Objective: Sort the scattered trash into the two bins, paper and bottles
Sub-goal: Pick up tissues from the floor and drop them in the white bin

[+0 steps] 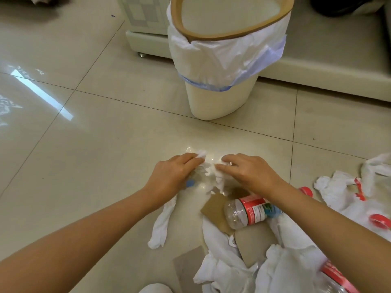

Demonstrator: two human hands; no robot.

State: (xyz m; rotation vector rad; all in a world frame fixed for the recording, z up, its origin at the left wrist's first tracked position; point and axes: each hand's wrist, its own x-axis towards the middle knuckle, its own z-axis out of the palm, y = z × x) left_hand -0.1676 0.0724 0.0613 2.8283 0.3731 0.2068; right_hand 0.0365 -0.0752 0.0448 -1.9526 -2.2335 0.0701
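Nearest the camera, low and right: a heap of crumpled white paper [281,269] on the tiled floor [95,157], with flat brown cardboard pieces [213,208] tucked among it and a grey sheet [188,265] lying at the heap's left edge. Partly cut off at the bottom right corner, a clear bottle with a red label [336,280], lying on the paper. Just left of the heap, a twisted white tissue strip [163,223], running from under the left wrist down toward the camera. At the heap's upper side, an empty clear plastic bottle [247,212] on its side, red label around the middle, resting on cardboard and passing under the right forearm. Further right, more white paper [338,191] with red marks, plus two red bottle caps [305,191] [379,220] near it.

Beyond these, both bare arms reaching forward. Left hand [171,176] palm down, fingers curled over a wad of white tissue [209,170], gripping its left end. Right hand [251,172] palm down close beside it, fingers curled onto the same wad's right end, pinching it. Wad lying on the floor between the two hands, touching both. A small blue cap [190,183] just visible under the left hand's edge; whether touched, cannot tell.

Farthest off, straight ahead: a cream bin [220,98] standing upright on the tiles, lined with a white plastic bag [222,58] folded over its tan rim [215,37], well apart from the hands. Behind it, pale furniture bases [317,70] along the wall
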